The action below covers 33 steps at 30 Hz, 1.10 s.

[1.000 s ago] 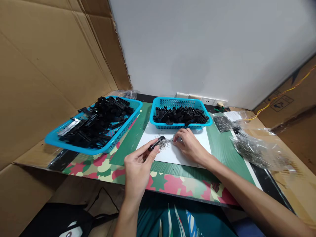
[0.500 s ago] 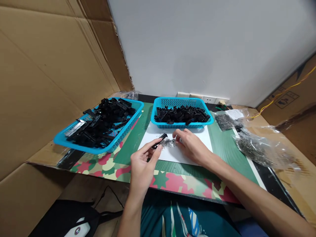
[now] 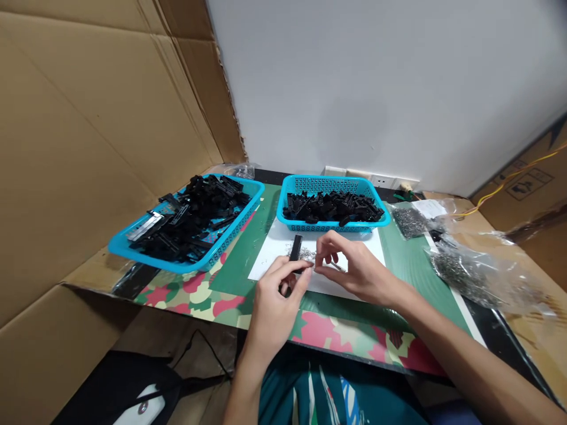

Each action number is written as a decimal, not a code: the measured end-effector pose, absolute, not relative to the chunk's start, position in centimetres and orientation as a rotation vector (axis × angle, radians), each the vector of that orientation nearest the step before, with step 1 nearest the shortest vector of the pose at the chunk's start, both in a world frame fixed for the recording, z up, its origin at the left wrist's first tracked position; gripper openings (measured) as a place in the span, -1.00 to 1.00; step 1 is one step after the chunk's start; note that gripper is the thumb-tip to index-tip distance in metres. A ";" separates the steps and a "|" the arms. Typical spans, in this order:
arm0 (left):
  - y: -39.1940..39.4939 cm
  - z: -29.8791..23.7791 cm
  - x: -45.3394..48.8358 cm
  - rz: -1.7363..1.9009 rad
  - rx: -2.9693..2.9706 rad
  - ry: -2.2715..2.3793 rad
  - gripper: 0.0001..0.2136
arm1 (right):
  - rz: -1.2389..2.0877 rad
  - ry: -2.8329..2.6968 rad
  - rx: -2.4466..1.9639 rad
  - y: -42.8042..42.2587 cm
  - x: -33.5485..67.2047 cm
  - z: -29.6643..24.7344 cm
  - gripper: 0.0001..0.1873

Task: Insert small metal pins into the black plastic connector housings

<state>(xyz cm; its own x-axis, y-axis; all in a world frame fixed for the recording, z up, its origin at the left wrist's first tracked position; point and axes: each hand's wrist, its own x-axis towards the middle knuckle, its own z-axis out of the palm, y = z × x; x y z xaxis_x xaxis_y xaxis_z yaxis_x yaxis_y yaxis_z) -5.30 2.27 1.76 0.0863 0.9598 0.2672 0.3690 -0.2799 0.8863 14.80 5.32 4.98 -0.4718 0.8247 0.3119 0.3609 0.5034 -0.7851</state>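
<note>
My left hand point(image 3: 280, 293) grips a narrow black plastic part point(image 3: 296, 248) between thumb and fingers; its far end points up and away. My right hand point(image 3: 348, 265) is closed in a pinch, its fingertips close beside those of my left hand. Whatever it pinches is too small to make out. Behind the black part, a pile of tiny metal pieces point(image 3: 306, 254) lies on a white sheet point(image 3: 267, 254). A thin silvery metal piece point(image 3: 338, 267) shows under my right hand; whether it is held or lying there, I cannot tell.
Two blue baskets hold many black plastic parts: a left basket point(image 3: 230, 237) and a back basket point(image 3: 334, 225). Clear bags of small metal pieces, a front bag point(image 3: 460, 274) and a rear bag point(image 3: 408, 221), lie right. Cardboard point(image 3: 88, 118) walls the left side.
My left hand has turned the black part more upright and drawn it nearer me. My right hand has come from the metal pile to my left fingertips. The view has shifted slightly.
</note>
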 end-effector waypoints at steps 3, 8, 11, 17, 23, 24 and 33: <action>2.0 1.8 -4.9 1.169 1.788 1.328 -0.83 | 0.820 -2.066 -0.940 5.2 14.8 4.7 -0.93; 1.5 1.5 -4.1 1.306 1.598 1.363 -0.81 | 0.750 -2.008 -0.945 4.7 14.8 4.1 -0.93; 1.2 1.4 -3.5 1.375 1.500 1.359 -0.80 | 0.778 -1.932 -0.943 4.3 14.5 3.8 -0.92; 1.2 1.0 -3.3 1.394 1.432 1.312 -0.79 | 1.039 -1.672 -0.954 4.2 13.8 3.0 -0.90; 1.4 0.9 -3.6 1.356 1.410 1.271 -0.77 | 1.033 -1.612 -0.994 4.2 13.6 2.7 -0.83; 1.4 0.9 -3.6 1.356 1.409 1.257 -0.77 | 1.008 -1.631 -1.004 4.1 13.6 2.7 -0.83; 1.7 0.8 -3.6 1.348 1.377 1.193 -0.81 | 0.774 -1.831 -1.012 4.1 13.6 2.5 -0.85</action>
